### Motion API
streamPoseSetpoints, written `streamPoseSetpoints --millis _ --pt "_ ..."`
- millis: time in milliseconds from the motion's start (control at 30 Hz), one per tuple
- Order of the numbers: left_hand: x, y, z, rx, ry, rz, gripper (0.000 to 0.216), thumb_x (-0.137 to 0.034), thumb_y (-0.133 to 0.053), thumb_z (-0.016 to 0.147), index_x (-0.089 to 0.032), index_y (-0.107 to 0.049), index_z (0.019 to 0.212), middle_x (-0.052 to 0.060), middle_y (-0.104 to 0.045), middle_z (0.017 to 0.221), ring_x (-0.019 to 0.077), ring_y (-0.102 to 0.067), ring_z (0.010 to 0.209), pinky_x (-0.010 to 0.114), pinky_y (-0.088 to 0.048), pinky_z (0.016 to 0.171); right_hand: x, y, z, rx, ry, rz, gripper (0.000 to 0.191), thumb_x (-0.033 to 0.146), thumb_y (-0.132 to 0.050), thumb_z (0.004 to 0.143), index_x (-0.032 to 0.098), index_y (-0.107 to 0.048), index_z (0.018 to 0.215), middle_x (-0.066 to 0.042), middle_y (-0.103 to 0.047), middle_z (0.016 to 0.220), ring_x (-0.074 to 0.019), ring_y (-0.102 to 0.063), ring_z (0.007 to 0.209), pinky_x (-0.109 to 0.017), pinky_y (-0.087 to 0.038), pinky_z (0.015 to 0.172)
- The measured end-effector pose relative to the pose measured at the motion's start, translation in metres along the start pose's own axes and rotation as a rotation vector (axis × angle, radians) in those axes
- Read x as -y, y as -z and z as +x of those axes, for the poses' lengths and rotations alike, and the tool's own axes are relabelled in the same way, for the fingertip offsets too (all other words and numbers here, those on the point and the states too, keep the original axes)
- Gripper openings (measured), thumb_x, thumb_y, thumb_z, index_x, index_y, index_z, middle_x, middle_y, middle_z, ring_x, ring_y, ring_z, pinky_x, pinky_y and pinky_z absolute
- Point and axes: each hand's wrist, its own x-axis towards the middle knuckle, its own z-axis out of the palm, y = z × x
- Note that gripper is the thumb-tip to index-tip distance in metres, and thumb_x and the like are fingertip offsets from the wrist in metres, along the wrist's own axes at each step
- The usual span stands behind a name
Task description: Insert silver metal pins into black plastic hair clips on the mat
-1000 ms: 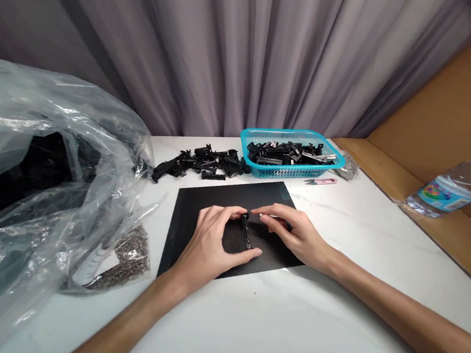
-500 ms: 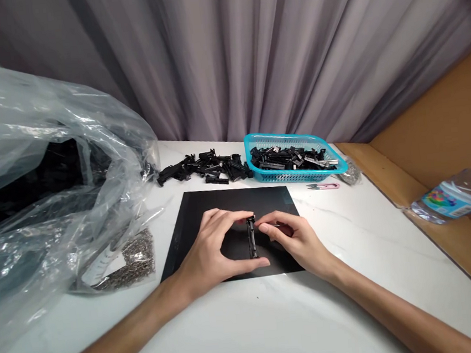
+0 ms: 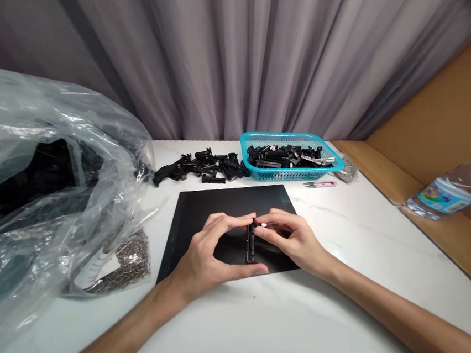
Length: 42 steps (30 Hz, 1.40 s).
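Between the thumb and fingers of my left hand (image 3: 209,251) is a slim black plastic part (image 3: 250,244), gripped at its two ends above a black mat (image 3: 205,204). My right hand (image 3: 293,237) meets the part's far end, thumb and forefinger closed together. A small white tip (image 3: 264,225) shows at those right fingers; what it belongs to is hidden.
Black parts (image 3: 201,166) lie heaped behind the mat, beside a blue basket (image 3: 293,175) of similar parts. Pink thread snips (image 3: 322,184) rest in front of it. Plastic bags (image 3: 130,258) stand left; a bottle (image 3: 446,198) lies on cardboard at right.
My right fingertips have moved left onto the far end of the black part. The part now leans slightly, and a white tip has come into view at my right fingers.
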Motion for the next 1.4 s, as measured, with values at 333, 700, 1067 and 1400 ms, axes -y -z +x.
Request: streamPoseSetpoints --millis 333,700,1067,1400 --pt "0.000 0.003 0.000 0.072 0.136 -0.037 0.093 -0.062 -0.094 0.056 -0.029 -0.051 0.132 0.007 -0.071 0.129 0.0290 -0.071 0.116 0.043 -0.059 0.104 0.003 0.001 0.001 0.015 -0.030 0.016 0.025 0.042 -0.067 0.098 0.024 -0.081 0.108 0.000 -0.050 0.078 -0.0129 -0.045 0.067 -0.028 -0.035 0.059" --pt "-0.001 0.006 0.007 0.027 -0.075 0.121 0.037 -0.027 -0.077 0.090 -0.025 -0.061 0.124 0.005 -0.076 0.119 0.0224 -0.070 0.107 0.040 -0.052 0.099 0.003 0.000 0.000 0.047 -0.039 0.017 0.031 0.048 -0.063 0.099 0.021 -0.078 0.102 -0.001 -0.053 0.082 -0.0136 -0.049 0.068 -0.027 -0.039 0.059" --pt "0.049 0.037 0.032 0.048 0.185 0.453 0.026 -0.036 -0.050 0.104 -0.022 -0.065 0.120 0.008 -0.071 0.131 0.0284 -0.061 0.124 0.050 -0.041 0.111 0.000 -0.002 0.001 -0.055 0.107 -0.187 0.027 0.041 -0.060 0.103 0.020 -0.077 0.102 -0.002 -0.058 0.077 -0.0148 -0.051 0.067 -0.029 -0.040 0.061" --pt "0.075 0.033 0.035 0.181 0.283 0.549 0.049 -0.029 -0.029 0.108 -0.025 -0.044 0.154 0.008 -0.041 0.166 0.0275 -0.040 0.147 0.053 -0.035 0.120 0.001 -0.008 0.003 -0.037 0.143 -0.273 0.028 0.041 -0.057 0.105 0.021 -0.075 0.104 -0.001 -0.057 0.076 -0.0160 -0.053 0.068 -0.030 -0.042 0.063"
